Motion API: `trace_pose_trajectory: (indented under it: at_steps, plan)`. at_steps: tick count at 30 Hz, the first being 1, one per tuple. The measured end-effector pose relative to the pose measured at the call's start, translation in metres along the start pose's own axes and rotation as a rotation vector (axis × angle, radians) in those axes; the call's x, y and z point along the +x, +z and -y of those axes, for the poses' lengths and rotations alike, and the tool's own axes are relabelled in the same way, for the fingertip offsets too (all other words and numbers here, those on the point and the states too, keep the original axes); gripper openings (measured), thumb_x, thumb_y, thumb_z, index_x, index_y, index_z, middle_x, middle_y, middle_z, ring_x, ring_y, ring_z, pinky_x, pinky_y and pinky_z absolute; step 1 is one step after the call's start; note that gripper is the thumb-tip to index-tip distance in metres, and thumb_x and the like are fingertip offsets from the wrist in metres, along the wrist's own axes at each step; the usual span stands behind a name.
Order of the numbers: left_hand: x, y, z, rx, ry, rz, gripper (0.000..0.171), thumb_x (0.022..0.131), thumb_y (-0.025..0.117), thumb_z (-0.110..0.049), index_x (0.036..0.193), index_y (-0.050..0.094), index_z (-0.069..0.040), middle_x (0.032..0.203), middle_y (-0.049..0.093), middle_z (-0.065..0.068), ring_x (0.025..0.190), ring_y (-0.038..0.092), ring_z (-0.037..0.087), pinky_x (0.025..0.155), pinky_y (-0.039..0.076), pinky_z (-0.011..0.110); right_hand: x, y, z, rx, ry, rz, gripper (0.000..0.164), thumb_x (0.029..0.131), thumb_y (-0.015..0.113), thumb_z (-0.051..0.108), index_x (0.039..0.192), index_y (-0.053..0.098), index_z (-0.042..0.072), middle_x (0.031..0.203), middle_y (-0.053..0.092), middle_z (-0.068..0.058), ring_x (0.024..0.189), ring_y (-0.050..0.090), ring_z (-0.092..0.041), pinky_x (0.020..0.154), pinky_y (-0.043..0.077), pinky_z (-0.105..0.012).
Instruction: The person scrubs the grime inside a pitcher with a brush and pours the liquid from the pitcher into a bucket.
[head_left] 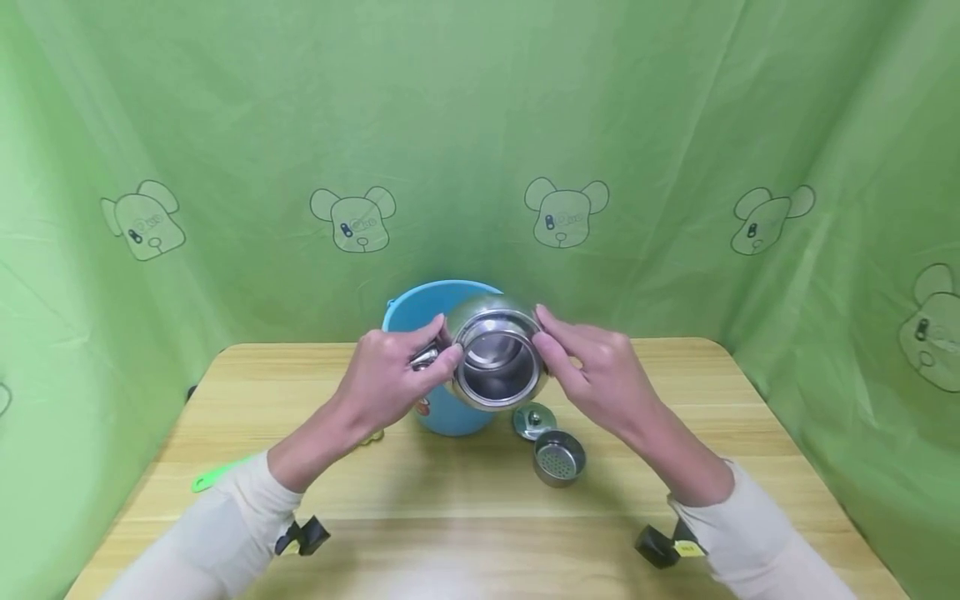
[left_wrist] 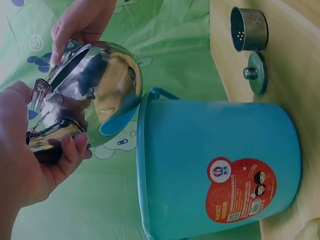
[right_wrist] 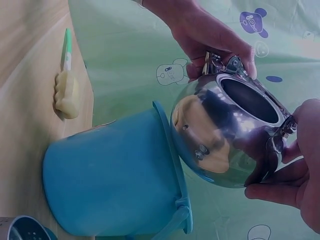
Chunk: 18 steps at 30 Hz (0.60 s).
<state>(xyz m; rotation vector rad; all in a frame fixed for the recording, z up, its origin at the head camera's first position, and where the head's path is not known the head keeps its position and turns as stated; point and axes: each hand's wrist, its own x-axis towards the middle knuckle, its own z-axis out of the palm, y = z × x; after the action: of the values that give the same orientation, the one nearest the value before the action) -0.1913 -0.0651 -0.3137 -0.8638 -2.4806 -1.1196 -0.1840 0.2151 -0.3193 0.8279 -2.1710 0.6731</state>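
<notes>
Between my two hands is a shiny, round metal kettle [head_left: 480, 308], held up over the near rim of a blue bucket [head_left: 453, 417]. It is tilted so that its uncovered mouth faces me. My left hand [head_left: 390, 375] grips the left side by the metal fittings, thumb near the rim. On the other side my right hand [head_left: 603, 367] holds the kettle, thumb at the rim and fingers along the body. In the right wrist view the kettle body [right_wrist: 215, 135] overlaps the bucket's rim; whether they touch I cannot tell.
A metal lid with a knob [head_left: 534, 421] and a perforated metal strainer cup [head_left: 558, 462] stand right of the bucket. A brush with a pale sponge head [right_wrist: 68, 92] and green handle [head_left: 217, 475] lies on the wooden table [head_left: 450, 533]. Green curtain [head_left: 465, 125] encloses the table.
</notes>
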Motion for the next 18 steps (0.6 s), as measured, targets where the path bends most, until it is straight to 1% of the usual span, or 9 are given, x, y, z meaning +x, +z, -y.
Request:
trace_pose_trajectory:
  at_steps: [3,8,9,11,14,16,18]
  plan:
    - [-0.002,0.002,-0.003,-0.02,-0.012,0.004,0.055,0.101,0.063,-0.035,0.14,0.059,0.004,0.106,0.078,0.021,0.041,0.058,-0.005,0.042,0.049,0.022,-0.004,-0.003,0.001,0.003,0.016,0.006,0.036,0.097,0.066,0.013,0.129,0.068,-0.002,0.101,0.079,-0.02,0.085,0.079,-0.031,0.073,0.065,-0.042]
    - [-0.005,0.006,-0.006,-0.053,-0.035,-0.006,0.052,0.1,0.065,-0.034,0.138,0.062,0.001,0.1,0.08,0.018,0.039,0.055,0.0,0.04,0.049,0.023,-0.011,-0.004,0.001,0.007,0.016,0.003,0.034,0.097,0.065,0.012,0.128,0.069,-0.002,0.101,0.08,-0.018,0.087,0.079,-0.031,0.073,0.064,-0.042]
    - [-0.006,0.007,-0.007,-0.053,-0.035,-0.01,0.051,0.1,0.066,-0.033,0.138,0.063,0.001,0.098,0.08,0.016,0.039,0.055,0.0,0.04,0.049,0.023,-0.012,-0.005,0.002,0.006,0.018,0.002,0.033,0.098,0.065,0.012,0.128,0.069,-0.002,0.102,0.08,-0.017,0.087,0.079,-0.031,0.073,0.064,-0.042]
    - [-0.006,0.009,-0.007,-0.035,-0.026,-0.02,0.049,0.099,0.066,-0.034,0.135,0.066,0.0,0.1,0.081,0.014,0.042,0.054,0.001,0.041,0.047,0.022,-0.014,-0.006,0.002,0.008,0.021,0.002,0.033,0.098,0.065,0.012,0.127,0.07,-0.001,0.102,0.08,-0.016,0.087,0.079,-0.03,0.072,0.064,-0.041]
    - [-0.007,0.013,-0.009,-0.027,-0.018,-0.027,0.045,0.099,0.067,-0.034,0.129,0.071,-0.001,0.102,0.081,0.012,0.052,0.058,0.004,0.044,0.047,0.022,-0.018,-0.008,0.002,0.01,0.029,0.011,0.032,0.097,0.065,0.01,0.127,0.07,-0.001,0.105,0.08,-0.016,0.089,0.079,-0.03,0.074,0.064,-0.041]
    - [-0.008,0.016,-0.011,-0.041,-0.019,-0.026,0.039,0.099,0.067,-0.033,0.121,0.075,-0.003,0.107,0.08,0.012,0.065,0.067,0.007,0.05,0.051,0.02,-0.02,-0.01,0.003,0.017,0.04,0.022,0.032,0.097,0.064,0.009,0.127,0.07,-0.001,0.107,0.079,-0.016,0.09,0.079,-0.03,0.075,0.064,-0.041]
    - [-0.01,0.018,-0.012,-0.072,-0.036,-0.018,0.033,0.099,0.067,-0.033,0.114,0.078,-0.007,0.113,0.079,0.014,0.083,0.076,0.012,0.059,0.058,0.019,-0.023,-0.011,0.004,0.021,0.054,0.033,0.033,0.097,0.064,0.008,0.128,0.07,-0.001,0.11,0.079,-0.015,0.093,0.079,-0.031,0.077,0.064,-0.042]
